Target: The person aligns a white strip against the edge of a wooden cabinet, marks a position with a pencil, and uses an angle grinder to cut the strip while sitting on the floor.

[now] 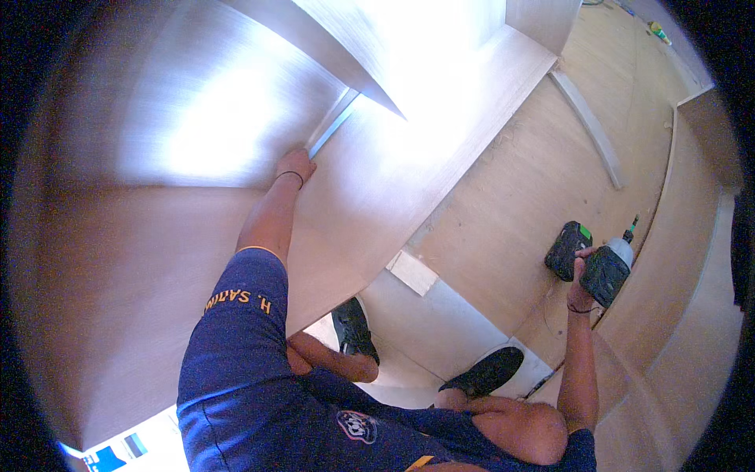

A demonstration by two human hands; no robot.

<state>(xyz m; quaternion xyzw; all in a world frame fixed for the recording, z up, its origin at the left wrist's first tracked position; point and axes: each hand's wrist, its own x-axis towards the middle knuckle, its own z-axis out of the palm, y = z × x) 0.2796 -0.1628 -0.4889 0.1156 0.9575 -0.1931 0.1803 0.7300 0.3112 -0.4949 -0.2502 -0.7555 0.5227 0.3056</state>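
My left hand (295, 163) reaches into a wood-grain cabinet, its fingers closed at the near end of a narrow pale-blue strip (334, 124). This strip lies along the corner where an upright panel (212, 102) meets the wide board (377, 173). The fingertips are partly hidden. Off to the right, my right hand (580, 291) is wrapped round the handle of a cordless drill (609, 271). A bit with a green band (632, 228) points away from me at its front. The drill's black battery (568, 250) is on the left side of that hand.
A long pale strip of wood (588, 130) lies on the floor panel (503, 197) beyond the cabinet. Nearer is a small offcut (413, 273). My shoes (491, 371) are between the cabinet and the floor panel. More boards (692, 236) stand along the right.
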